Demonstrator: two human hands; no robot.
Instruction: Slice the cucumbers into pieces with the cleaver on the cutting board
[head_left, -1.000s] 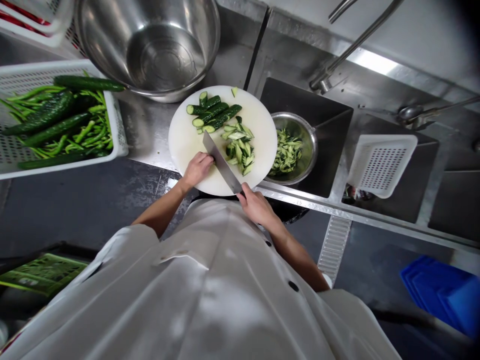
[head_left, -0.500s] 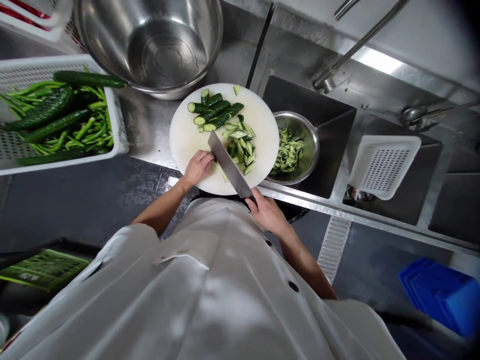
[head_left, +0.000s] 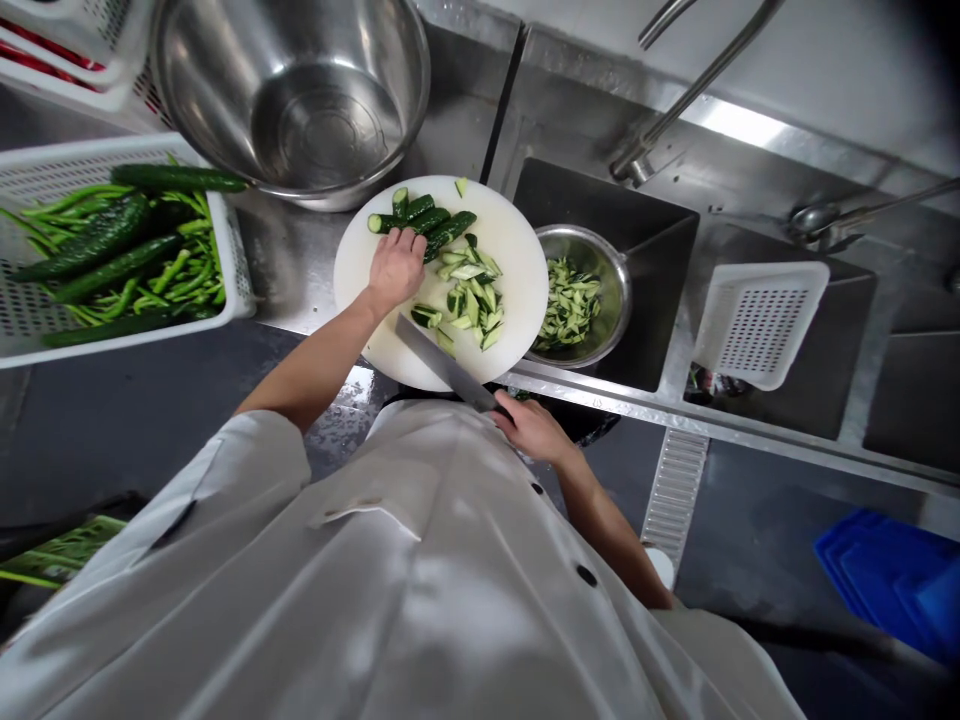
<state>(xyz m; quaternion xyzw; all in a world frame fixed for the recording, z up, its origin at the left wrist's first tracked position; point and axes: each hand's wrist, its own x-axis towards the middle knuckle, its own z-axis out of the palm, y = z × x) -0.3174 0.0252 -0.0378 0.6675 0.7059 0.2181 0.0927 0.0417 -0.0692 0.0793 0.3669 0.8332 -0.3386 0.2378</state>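
Observation:
My left hand [head_left: 399,266] is over the near side of several cucumber pieces [head_left: 429,218] on the round white cutting board [head_left: 352,262]; its fingers are curled onto a piece that they partly hide. The handle of a cleaver [head_left: 442,366] is in my right hand [head_left: 531,424], at the board's near edge. The blade lies low over the board, pointing up and left, apart from the left hand. Sliced cucumber [head_left: 475,300] is heaped right of the blade, with a small cut piece [head_left: 426,316] near it.
A steel bowl of cucumber slices [head_left: 567,306] sits right of the board, in the sink [head_left: 667,270]. Behind the board is a big steel bowl [head_left: 322,130]. A white basket [head_left: 238,262] of green peppers and cucumbers stands left. Another white basket [head_left: 765,320] is farther right.
My left hand has moved up the board from beside the blade to the cucumber pieces. The cleaver has shifted down and left, away from the sliced heap. The view has shifted slightly.

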